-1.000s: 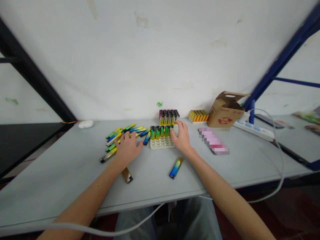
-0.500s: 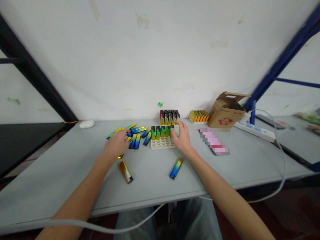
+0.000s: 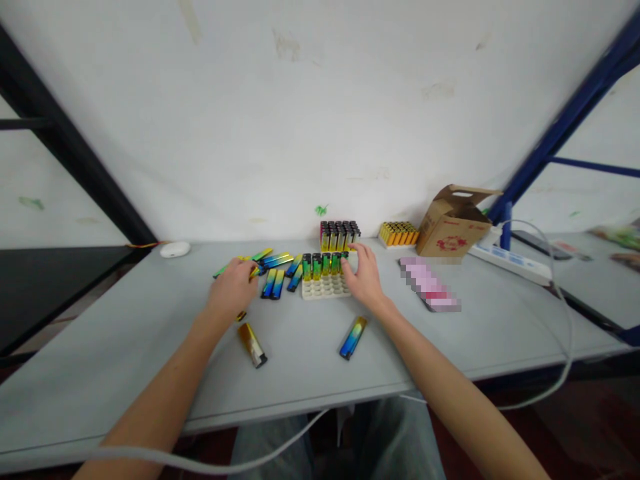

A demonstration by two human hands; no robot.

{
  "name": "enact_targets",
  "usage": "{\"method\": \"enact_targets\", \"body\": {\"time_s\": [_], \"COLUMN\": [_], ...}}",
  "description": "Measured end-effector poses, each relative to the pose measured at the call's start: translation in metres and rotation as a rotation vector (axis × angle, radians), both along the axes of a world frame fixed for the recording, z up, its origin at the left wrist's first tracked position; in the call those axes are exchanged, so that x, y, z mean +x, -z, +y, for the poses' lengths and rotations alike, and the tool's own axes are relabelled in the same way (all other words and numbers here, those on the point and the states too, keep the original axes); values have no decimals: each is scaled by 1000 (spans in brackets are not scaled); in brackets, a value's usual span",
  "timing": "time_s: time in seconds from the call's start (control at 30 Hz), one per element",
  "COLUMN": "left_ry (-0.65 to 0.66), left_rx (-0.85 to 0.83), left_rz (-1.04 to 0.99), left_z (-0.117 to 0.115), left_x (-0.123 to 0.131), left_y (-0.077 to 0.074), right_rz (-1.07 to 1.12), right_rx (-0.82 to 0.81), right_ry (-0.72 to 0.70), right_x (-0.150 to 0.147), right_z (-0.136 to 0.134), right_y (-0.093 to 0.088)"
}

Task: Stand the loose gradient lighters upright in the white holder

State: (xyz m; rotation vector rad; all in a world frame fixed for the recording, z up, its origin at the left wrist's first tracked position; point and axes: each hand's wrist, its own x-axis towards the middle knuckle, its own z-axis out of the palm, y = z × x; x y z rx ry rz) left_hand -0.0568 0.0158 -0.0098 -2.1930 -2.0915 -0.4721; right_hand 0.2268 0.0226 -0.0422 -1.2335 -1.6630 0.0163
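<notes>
A white tray of holes (image 3: 326, 289) stands in the middle of the desk. A row of upright green-and-yellow lighters (image 3: 326, 264) fills its back part, while its front holes are bare. My right hand (image 3: 366, 277) is curled round the tray's right end, its thumb against the last lighter of the row. My left hand (image 3: 233, 290) is over the loose lighters on the left, fingers pinched on a yellowish lighter (image 3: 255, 272), mostly hidden. Beside it lie several blue-and-yellow lighters (image 3: 277, 285). Nearer me are a gold lighter (image 3: 252, 345) and a blue-and-yellow lighter (image 3: 353, 338).
Behind the tray stands a block of dark-topped lighters (image 3: 340, 236). To its right are a tray of orange lighters (image 3: 399, 234), an open cardboard box (image 3: 450, 227), a blurred pink phone (image 3: 429, 285) and a power strip (image 3: 513, 263). A white case (image 3: 175, 249) lies at far left.
My left hand has shifted very slightly and its fingers have drawn in over the loose lighters. The right hand stays at the tray's right end.
</notes>
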Motion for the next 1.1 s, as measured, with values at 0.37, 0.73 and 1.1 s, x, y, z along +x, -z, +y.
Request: {"method": "enact_targets", "body": {"time_s": [0.37, 0.73, 1.1], "left_ry": [177, 409, 588], "left_rx": [89, -358, -782], "left_rz": [-1053, -1565, -1348], "left_z": [-6, -22, -30], "left_x": [25, 55, 61], "left_y": [-22, -12, -2], "right_rz": [32, 589, 802], "right_rx": [177, -357, -455], "right_ry": [-86, -753, -657], "right_x": [-3, -43, -38], "right_z": [-12, -33, -27], "right_y": [-14, -17, -23]}}
